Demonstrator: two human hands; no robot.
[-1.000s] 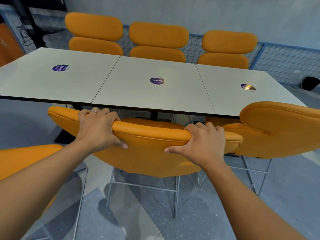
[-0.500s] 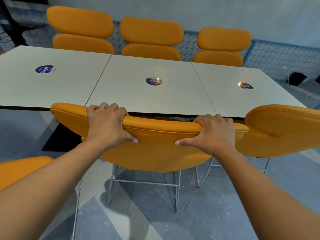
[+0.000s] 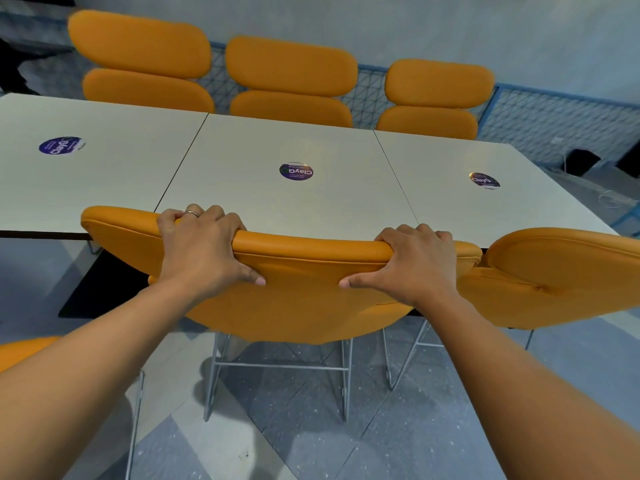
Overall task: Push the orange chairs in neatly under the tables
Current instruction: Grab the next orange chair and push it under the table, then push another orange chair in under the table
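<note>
Orange chair [image 3: 301,299], middle of the near row. Its back is toward the camera and its seat side faces the tables. The backrest's long axis runs left to right, roughly parallel with the near edge of the middle table [image 3: 277,209], dipping a little to the right in this view. The top rim overlaps that table edge. Its wire legs [image 3: 277,367] stand on the speckled floor [image 3: 381,438].

Left hand [image 3: 201,251] grips the rim left of centre, fingers curled over the top and thumb pressed on the back face; there is a ring [image 3: 191,213] on one finger. Right hand [image 3: 412,268] grips near the right end in the same way.

Count:
- Orange chairs, six.
  - Near side, three: the held one, the right-hand chair [image 3: 561,275] just beside it, and the left chair [image 3: 20,351], only a sliver.
  - Far side, three: the far chairs [image 3: 291,81], backs upright.
- Tabletops, three, butted side by side: left table [image 3: 104,188], middle table, right table [image 3: 467,216].
- Round stickers [image 3: 296,171], three, one per top.
</note>
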